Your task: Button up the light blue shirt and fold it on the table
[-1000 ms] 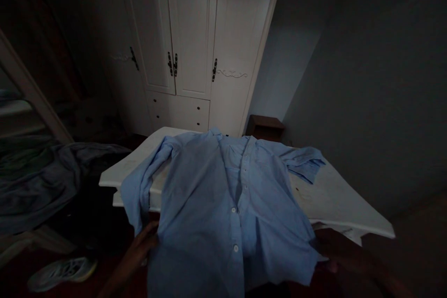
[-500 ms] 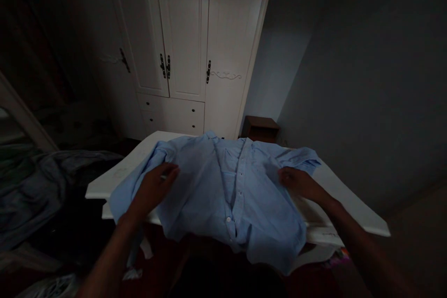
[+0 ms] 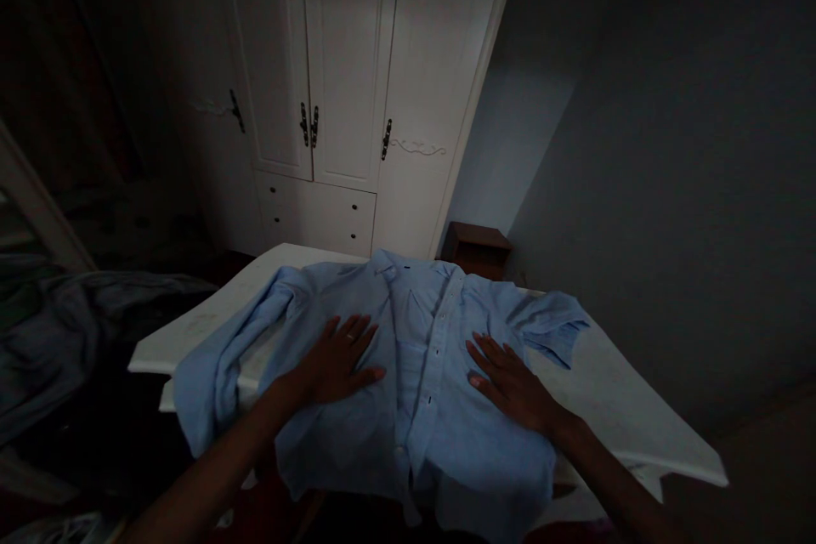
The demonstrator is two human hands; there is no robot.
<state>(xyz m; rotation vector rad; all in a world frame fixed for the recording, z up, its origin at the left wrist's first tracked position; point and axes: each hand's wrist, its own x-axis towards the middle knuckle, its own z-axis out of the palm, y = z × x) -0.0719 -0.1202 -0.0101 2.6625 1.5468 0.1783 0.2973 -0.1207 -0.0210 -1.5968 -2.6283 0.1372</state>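
Observation:
A light blue button-up shirt (image 3: pixel 414 331) lies spread on a white table (image 3: pixel 631 391), its collar toward the far edge and its hem hanging over the near edge. The front is partly open, showing the inside of the back. Flat on the left front panel rests my left hand (image 3: pixel 341 361), fingers spread, a ring on one finger. My right hand (image 3: pixel 510 382) lies with outstretched fingers on the right front panel. One sleeve droops over the table's left side; the other is bunched at the right.
Behind the table stands a white wardrobe (image 3: pixel 344 59) with drawers below. A small brown cabinet (image 3: pixel 478 248) is beside it, near the grey wall (image 3: pixel 669 144). Piled clothes (image 3: pixel 57 340) lie in the dark at the left.
Both hands have moved inward from the shirt's sides and now lie flat on its front panels. The shirt's front opening has shifted slightly, and the view has tilted a little.

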